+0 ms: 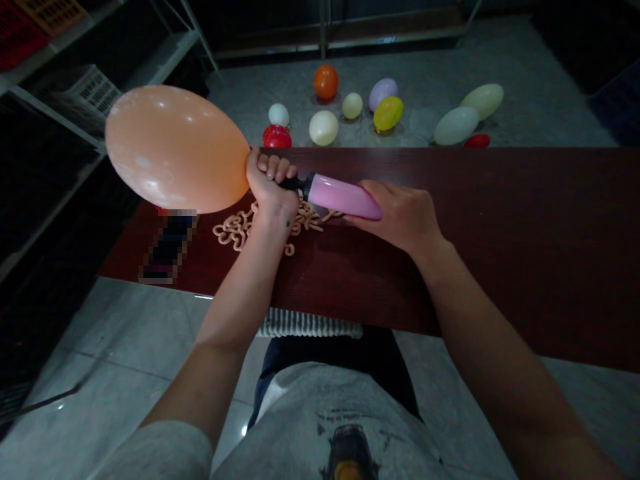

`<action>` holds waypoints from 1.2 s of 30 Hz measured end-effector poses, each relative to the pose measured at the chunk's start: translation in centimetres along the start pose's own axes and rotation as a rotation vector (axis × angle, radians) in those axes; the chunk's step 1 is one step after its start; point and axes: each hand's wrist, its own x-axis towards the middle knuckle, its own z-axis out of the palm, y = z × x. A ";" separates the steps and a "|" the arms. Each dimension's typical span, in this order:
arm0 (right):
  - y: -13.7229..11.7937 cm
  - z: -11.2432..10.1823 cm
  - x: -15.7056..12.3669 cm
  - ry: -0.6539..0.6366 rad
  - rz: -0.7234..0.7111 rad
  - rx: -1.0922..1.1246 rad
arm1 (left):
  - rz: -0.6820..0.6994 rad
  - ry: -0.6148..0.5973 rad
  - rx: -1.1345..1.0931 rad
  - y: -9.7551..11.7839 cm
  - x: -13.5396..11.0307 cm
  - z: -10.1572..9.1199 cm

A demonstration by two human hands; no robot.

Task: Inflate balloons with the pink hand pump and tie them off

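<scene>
A large inflated peach balloon (175,150) is at the left, its neck end at my left hand (270,177). That hand is closed around the black nozzle end (295,183) of a balloon pump, beside the balloon's neck; the exact joint is hidden by my fingers. My right hand (400,210) is wrapped round the far end of the pump's pink body (340,197). The pump is held a little above the table, tilted slightly down to the right. Below my left wrist, a heap of uninflated peach balloons (235,228) lies on the table.
The dark red-brown table (525,253) spans the view. A phone-like item (169,247), blurred out, lies near its left end. Beyond the table, several inflated balloons, among them an orange one (326,83) and a yellow one (388,114), rest on the floor. Shelving (165,60) stands at the left.
</scene>
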 end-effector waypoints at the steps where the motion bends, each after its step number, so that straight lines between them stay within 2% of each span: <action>1: 0.0 0.0 0.0 -0.001 0.002 0.004 | 0.005 -0.015 -0.013 0.0 0.0 0.0; 4: 0.1 0.2 0.0 0.013 -0.001 0.007 | 0.030 -0.071 -0.037 0.1 0.2 -0.1; 7: 0.1 0.5 0.1 0.045 -0.030 0.004 | 0.038 -0.077 -0.036 0.1 0.4 -0.2; 11: 0.1 0.8 0.2 0.082 -0.048 -0.017 | 0.050 -0.056 -0.057 0.3 0.7 -0.2; 17: -0.2 0.8 0.4 0.050 -0.029 -0.012 | 0.049 0.027 -0.063 0.6 0.7 -0.2; 23: 0.1 0.8 0.4 0.054 -0.030 -0.023 | 0.063 -0.013 -0.068 0.4 1.1 -0.4; 26: 0.4 0.8 0.4 0.069 -0.035 -0.062 | 0.057 0.006 -0.085 0.5 1.5 -0.7; 32: 0.9 0.8 0.4 0.133 -0.066 -0.130 | 0.059 0.104 -0.129 1.4 2.4 -1.3; 36: 0.8 0.7 0.3 0.137 -0.073 -0.113 | 0.071 0.112 -0.157 2.0 2.7 -1.6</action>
